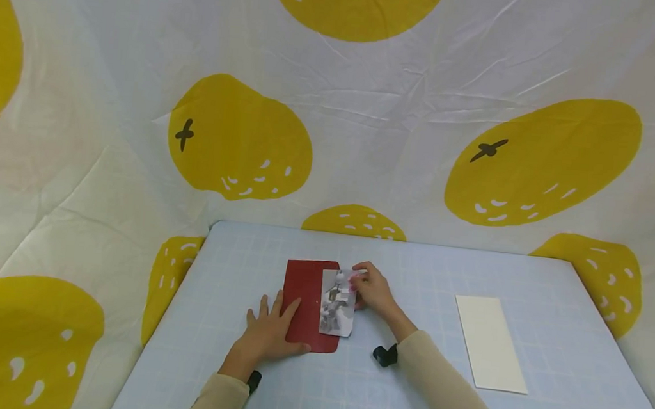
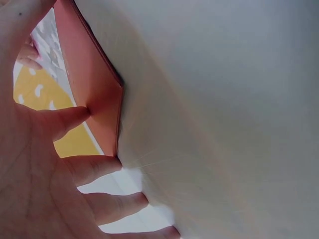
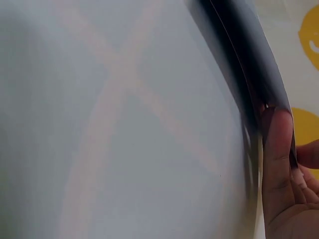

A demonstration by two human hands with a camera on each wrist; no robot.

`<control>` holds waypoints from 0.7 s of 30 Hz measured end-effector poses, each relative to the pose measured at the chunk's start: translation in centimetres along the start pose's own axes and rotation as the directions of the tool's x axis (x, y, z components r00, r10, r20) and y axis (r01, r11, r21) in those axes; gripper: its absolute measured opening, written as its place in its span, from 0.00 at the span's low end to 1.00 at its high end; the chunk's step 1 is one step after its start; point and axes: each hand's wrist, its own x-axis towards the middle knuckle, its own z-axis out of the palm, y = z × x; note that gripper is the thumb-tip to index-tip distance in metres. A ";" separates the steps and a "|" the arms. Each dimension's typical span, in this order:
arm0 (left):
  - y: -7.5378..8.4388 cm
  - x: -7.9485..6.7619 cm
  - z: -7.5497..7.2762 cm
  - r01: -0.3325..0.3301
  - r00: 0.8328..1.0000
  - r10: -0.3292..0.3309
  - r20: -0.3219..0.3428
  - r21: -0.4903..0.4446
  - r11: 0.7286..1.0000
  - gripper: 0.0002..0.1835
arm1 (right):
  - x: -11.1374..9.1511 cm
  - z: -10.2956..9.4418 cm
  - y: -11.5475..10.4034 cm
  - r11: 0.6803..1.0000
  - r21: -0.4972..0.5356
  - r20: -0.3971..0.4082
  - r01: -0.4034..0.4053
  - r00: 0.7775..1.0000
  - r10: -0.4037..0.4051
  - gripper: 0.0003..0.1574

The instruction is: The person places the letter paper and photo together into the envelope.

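A person's left hand (image 1: 268, 336) lies spread and unclenched on a red folder (image 1: 304, 276), thumb and index finger on its face, middle finger at its left edge, while the right hand (image 1: 376, 290) pinches a grey printed sheet (image 1: 337, 311) between thumb and fingers near its upper right corner. The sheet overlaps the folder's right side and juts past its edge above the pale blue tablecloth (image 1: 230, 267); whether any of it sits within a pocket cannot be told. The likeliest trouble is a crease: in the right wrist view a dark surface at the fingertips looks bowed, and a harder squeeze or a pull from that one corner could fold or tear thin stock. The folder could also swivel or slide, since the flat left hand bears on its left and lower parts only, with nothing pinning the top right. Should the pinch slacken, the sheet might slip off the edge askew. A white panel (image 1: 491, 344) rests well apart to the right, seemingly out of harm's way.
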 end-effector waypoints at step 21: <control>-0.1 0.2 0.2 -0.002 1.000 0.002 -0.007 -0.004 1.000 0.59 | 0.3 2.2 -0.6 1.000 0.004 0.036 0.002 0.999 -0.002 0.19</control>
